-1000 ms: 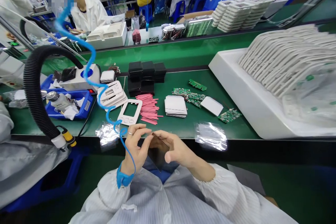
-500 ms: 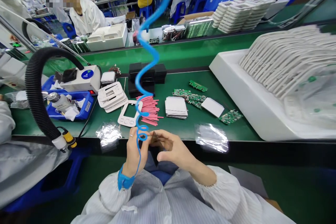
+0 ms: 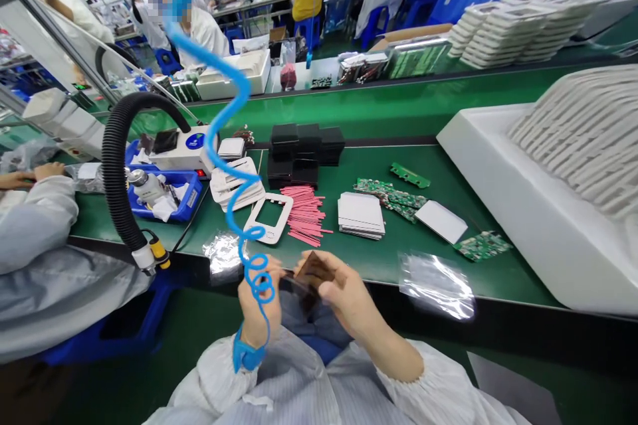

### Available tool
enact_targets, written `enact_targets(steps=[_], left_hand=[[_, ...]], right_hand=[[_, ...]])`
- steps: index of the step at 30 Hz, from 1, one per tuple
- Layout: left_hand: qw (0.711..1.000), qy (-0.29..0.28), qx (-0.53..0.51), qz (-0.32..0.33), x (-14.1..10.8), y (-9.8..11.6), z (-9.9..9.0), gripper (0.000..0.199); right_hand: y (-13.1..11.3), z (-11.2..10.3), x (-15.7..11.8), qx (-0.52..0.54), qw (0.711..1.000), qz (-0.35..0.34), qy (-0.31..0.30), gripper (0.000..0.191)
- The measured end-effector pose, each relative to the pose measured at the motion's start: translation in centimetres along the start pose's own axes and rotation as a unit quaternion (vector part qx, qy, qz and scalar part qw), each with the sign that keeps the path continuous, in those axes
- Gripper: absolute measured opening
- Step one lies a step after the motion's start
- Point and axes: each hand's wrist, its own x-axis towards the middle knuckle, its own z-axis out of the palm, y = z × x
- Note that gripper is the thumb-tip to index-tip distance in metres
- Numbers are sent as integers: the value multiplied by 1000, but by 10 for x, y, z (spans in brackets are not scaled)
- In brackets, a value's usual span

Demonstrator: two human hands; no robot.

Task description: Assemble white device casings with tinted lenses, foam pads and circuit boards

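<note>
Just off the bench's front edge, my right hand (image 3: 343, 289) pinches a thin, dark see-through sheet (image 3: 315, 267) between thumb and fingers. My left hand (image 3: 262, 299), with a blue wrist strap (image 3: 246, 353) and coiled cord, is closed at the sheet's left side. Its fingertips are blurred; a dark edge runs into them, and whether that is the same sheet or a second one I cannot tell. Beyond the hands lie a white plastic frame (image 3: 282, 229), pink strips (image 3: 305, 216) and a stack of white rectangular panels (image 3: 361, 214).
Clear plastic bags (image 3: 437, 285) lie along the front edge. Green circuit boards (image 3: 409, 174) and a white tray (image 3: 491, 226) of stacked parts occupy the right. Black blocks (image 3: 294, 166), a blue bin (image 3: 189, 196) and a black hose (image 3: 112, 179) stand left. A co-worker's sleeve (image 3: 40, 219) shows far left.
The view has swung left, so the bench things sit further right. The dark sheet has turned and now shows a brownish face by my right fingers; my hands have moved slightly apart.
</note>
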Motion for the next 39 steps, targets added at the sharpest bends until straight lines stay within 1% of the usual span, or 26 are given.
enact_targets(steps=[1, 2, 3, 6, 8, 10, 12, 13, 14, 15, 16, 18, 20, 21, 22, 23, 25, 27, 28, 30, 31, 33, 35, 36, 37, 39], left_hand=[[998, 26, 47, -33, 4, -9, -10, 20], [987, 67, 131, -58, 10, -20, -21, 21], [979, 95, 167, -68, 17, -32, -33, 21], [960, 119, 241, -79, 37, -64, -60, 17], [951, 118, 276, -68, 47, -71, -61, 27], [959, 66, 276, -22, 53, -67, -48, 43], [972, -39, 228, 39, 57, -58, -26, 54], [976, -89, 189, 53, 59, -53, -15, 54], [981, -123, 144, 48, 61, -50, -7, 47], [985, -140, 98, 34, 63, -47, 0, 40], [988, -142, 60, 16, 65, -45, 3, 32], [994, -109, 20, -14, 67, -43, 2, 22], [997, -42, -18, -54, 66, -38, -6, 29], [993, -9, -70, -93, 65, -33, -10, 33], [980, 14, -141, -142, 63, -28, -15, 34], [956, 11, -220, -196, 61, -22, -18, 33], [894, -51, -340, -287, 55, -9, -23, 31], [860, -138, -372, -322, 49, 0, -25, 33], [854, -164, -378, -319, 46, 3, -25, 34], [858, -183, -394, -273, 39, 5, -23, 41], [866, -187, -400, -234, 35, 5, -21, 50], [886, -186, -399, -146, 30, 6, -12, 80], [892, -185, -401, -96, 26, 8, 0, 102], [883, -188, -417, -100, 26, 10, 6, 104], [867, -191, -445, -120, 26, 11, 12, 101], [818, -196, -506, -190, 28, 12, 20, 90]], right_hand=[[-3, -3, 1, 3, 1000, -10, 16, 54], [-7, -6, 2, 6, 999, -15, 30, 53], [-11, -10, 2, 7, 999, -17, 42, 53], [-19, -20, 2, -10, 997, -12, 74, 55], [-20, -21, 1, -25, 996, -10, 88, 56], [-18, -20, 0, -32, 996, -9, 87, 56], [-15, -18, -1, -37, 997, -10, 73, 56], [-15, -18, -2, -42, 997, -10, 64, 55], [-15, -19, -4, -47, 997, -11, 56, 54], [-16, -21, -5, -54, 997, -11, 51, 54], [-18, -23, -7, -60, 997, -12, 48, 53], [-23, -29, -9, -68, 997, -15, 46, 51], [-30, -32, -9, -81, 996, -20, 31, 52], [-33, -32, -9, -91, 996, -20, 13, 53], [-36, -31, -7, -102, 995, -17, -13, 54], [-40, -30, -6, -115, 992, -9, -45, 56], [-45, -25, -2, -142, 983, 23, -117, 57], [-48, -22, 1, -152, 973, 64, -159, 55], [-48, -20, 2, -140, 973, 83, -164, 55], [-47, -16, 2, -72, 980, 102, -153, 54], [-44, -14, 1, -25, 983, 104, -148, 55], [-36, -7, -1, 66, 980, 104, -155, 55], [-28, -2, -4, 123, 968, 124, -180, 56], [-25, 0, -5, 132, 962, 140, -194, 57], [-24, 1, -6, 126, 958, 159, -205, 57], [-27, -2, -5, 64, 959, 182, -209, 55]])
